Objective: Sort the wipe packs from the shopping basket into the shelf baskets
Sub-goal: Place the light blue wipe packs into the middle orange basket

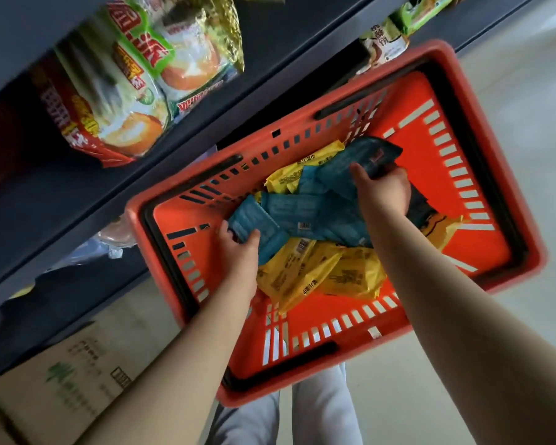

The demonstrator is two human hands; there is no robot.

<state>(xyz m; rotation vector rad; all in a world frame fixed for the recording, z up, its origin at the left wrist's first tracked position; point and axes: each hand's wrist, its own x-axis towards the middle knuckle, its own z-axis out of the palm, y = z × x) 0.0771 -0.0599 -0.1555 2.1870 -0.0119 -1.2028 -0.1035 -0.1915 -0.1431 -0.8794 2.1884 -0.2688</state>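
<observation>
**Both hands on teal packs; drop and mis-sort risk**

Risks, my read: shelf (77, 194) with snack bags (132, 91) sits close on the left; a lift on that side could brush the bags. The shelf baskets are not in view, so the drop target can't be checked. Left hand (238, 252) is curled round the end of one teal pack (249, 216), thumb on top; held by the end only, the soft pack may sag or slide out. Neighbouring teal packs overlap it, so one may drag up and fall back. Right hand (384, 191) is closed on another teal pack (373, 152), fingers hidden under it; can't tell if it holds one pack or two; a double grab risks a drop.

Packs: all lie inside the orange shopping basket (414, 97), heaped in the middle; teal ones on top, yellow packs (321, 277) mostly below and toward the near side; flat, soft, crinkled film wrappers with barcodes showing; slippery, I'd guess. Colours are mixed in one pile, so a mis-sort is plausible.
</observation>
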